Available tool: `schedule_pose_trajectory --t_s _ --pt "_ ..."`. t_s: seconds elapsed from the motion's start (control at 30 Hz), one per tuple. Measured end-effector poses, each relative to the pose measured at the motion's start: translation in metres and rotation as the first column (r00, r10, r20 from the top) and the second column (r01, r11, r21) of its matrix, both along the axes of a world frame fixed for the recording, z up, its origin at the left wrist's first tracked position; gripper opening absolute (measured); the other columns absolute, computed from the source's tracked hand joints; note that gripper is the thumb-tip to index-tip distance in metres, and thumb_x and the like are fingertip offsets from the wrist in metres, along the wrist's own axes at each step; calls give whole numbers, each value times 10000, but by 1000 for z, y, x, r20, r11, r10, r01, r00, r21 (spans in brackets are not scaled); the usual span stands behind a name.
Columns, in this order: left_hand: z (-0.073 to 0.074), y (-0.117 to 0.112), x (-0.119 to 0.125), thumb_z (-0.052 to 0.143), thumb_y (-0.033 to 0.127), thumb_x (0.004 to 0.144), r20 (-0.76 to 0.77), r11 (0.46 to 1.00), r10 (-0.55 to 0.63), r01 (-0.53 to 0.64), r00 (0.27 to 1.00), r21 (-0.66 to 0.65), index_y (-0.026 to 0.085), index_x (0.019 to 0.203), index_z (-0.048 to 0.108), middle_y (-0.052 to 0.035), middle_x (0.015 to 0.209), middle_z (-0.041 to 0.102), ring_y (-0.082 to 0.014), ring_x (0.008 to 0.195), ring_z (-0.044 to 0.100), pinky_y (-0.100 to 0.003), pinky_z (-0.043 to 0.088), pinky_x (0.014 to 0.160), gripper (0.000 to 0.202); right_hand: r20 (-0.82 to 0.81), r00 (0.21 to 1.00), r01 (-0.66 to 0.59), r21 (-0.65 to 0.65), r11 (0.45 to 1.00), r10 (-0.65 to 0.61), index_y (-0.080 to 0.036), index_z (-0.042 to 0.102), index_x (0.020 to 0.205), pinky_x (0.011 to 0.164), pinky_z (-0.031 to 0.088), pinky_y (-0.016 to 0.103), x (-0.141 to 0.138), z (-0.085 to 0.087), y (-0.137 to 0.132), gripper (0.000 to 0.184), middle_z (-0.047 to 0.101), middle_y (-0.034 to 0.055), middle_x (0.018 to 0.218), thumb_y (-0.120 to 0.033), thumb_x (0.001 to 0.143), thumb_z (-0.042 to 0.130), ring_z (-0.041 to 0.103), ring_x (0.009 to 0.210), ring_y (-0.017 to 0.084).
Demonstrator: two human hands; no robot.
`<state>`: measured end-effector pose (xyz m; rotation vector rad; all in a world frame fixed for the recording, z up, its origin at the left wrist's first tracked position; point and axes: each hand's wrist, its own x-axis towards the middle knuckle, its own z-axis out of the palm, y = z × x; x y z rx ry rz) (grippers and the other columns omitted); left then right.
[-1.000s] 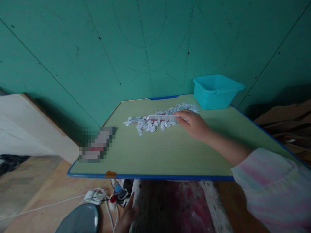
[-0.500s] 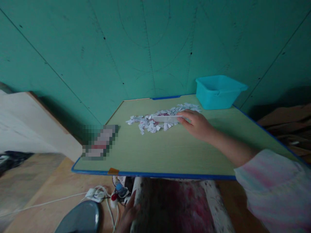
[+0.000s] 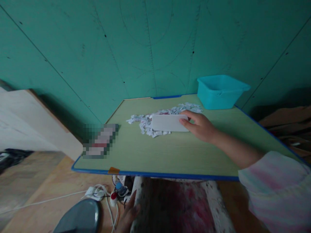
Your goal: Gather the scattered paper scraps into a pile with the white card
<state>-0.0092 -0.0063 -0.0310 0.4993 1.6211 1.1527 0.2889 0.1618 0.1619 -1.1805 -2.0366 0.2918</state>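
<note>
right hand (image 3: 198, 126) grips the right end of a flat white rectangular panel (image 3: 167, 123), thumb on the near face, fingers behind. left hand (image 3: 130, 212) is low, below the near edge of the tabletop, beside a dark surface with pink-red smears and speckled white borders (image 3: 182, 207); can't tell if it's holding anything. panel is mid-tabletop toward the back, broad face to the camera, covering part of a long spread of small torn white paper scraps (image 3: 146, 124). can't tell if its lower edge touches down. scraps show to its left, behind it and a few under its lower left edge. pale green tabletop (image 3: 155, 155) with blue edging, orange-brown patch (image 3: 113, 170) on the near edge. turquoise plastic tub (image 3: 218, 98) at the back right corner, near the scraps' right end. pixelated flat item (image 3: 100, 142) along the left edge, details unreadable. green wall panelling (image 3: 155, 42) behind, pencil lines on it. floor lower left: grey rounded seat (image 3: 79, 216), white cables (image 3: 107, 197). pastel tie-dye sleeve (image 3: 277, 191) on the right arm.
</note>
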Motion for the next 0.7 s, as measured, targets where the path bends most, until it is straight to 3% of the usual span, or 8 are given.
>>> schedule_pose_trajectory --t_s 0.1,0.23,0.33,0.47,0.6,0.7 --pt "3 0 3 738 707 162 14 1000 25 -25 1000 1 219 683 713 -170 1089 688 -508 1228 366 -624 344 983 714 -35 998 51 10 999 -51 -174 588 894 590 362 242 2 2 0 211 584 19 719 -316 837 444 500 645 140" --pt "2 -3 1 770 666 245 69 999 -4 1 998 41 225 765 742 -118 1032 727 -458 1231 398 -551 320 1025 683 0 994 111 37 993 -111 -168 591 885 589 345 249 4 3 1 208 567 22 701 -300 827 440 482 630 141" --pt "-9 -5 -5 786 628 307 69 999 -34 32 997 27 231 850 739 -87 1032 734 -432 1225 420 -511 341 1019 674 7 997 73 -26 997 -73 -164 592 885 587 349 253 3 3 0 218 574 25 706 -313 820 447 490 637 146" --pt "-22 -4 -8 760 619 356 -23 999 -31 32 999 29 202 769 729 -155 1068 710 -446 1204 442 -499 413 960 588 -49 999 7 -96 995 -11 -168 583 894 581 364 246 0 3 -3 229 571 14 705 -345 827 454 498 641 142" --pt "-21 -2 -5 725 700 261 -58 1000 -23 24 998 13 214 701 702 -185 1081 697 -458 1225 409 -493 395 978 657 -69 997 13 -83 996 -19 -167 581 919 586 367 248 2 4 -5 224 578 17 714 -332 825 461 501 647 141" --pt "-17 -3 -5 747 688 268 35 999 -43 43 998 9 215 793 703 -162 1122 681 -431 1235 412 -501 365 1004 708 -90 996 -22 -104 994 13 -172 574 886 596 369 255 2 6 -6 215 576 18 721 -343 822 460 505 662 146"
